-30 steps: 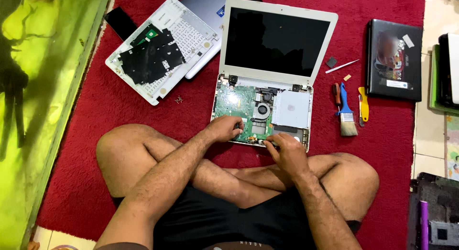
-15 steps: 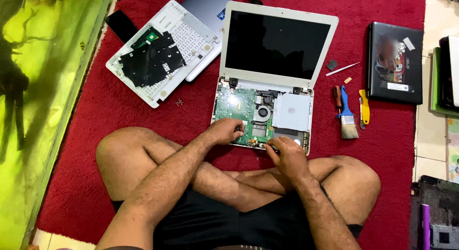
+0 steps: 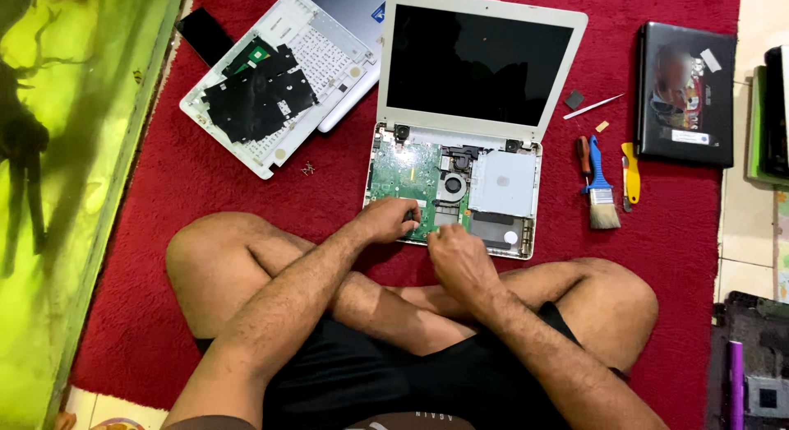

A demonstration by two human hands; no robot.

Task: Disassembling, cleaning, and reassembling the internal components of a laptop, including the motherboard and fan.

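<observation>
An opened white laptop (image 3: 481, 60) lies on a red carpet with its keyboard cover off, so the green circuit board (image 3: 403, 171), a fan and a silver drive (image 3: 503, 183) are exposed. My left hand (image 3: 393, 220) rests curled on the board's front edge. Close beside it, my right hand (image 3: 459, 253) is closed at the base's front rim. Whether either hand pinches a small part is hidden. My crossed bare legs lie just in front of the laptop.
The removed white keyboard cover (image 3: 275, 80) lies upside down at the upper left, a few screws (image 3: 308, 168) near it. A blue-handled brush (image 3: 600, 187), a yellow tool (image 3: 630, 173) and a red screwdriver lie right of the laptop. A black laptop (image 3: 686, 93) sits farther right.
Both hands shifted slightly along the front edge of the board, and the right hand has moved a little leftward toward the left one. The laptop has not moved.
</observation>
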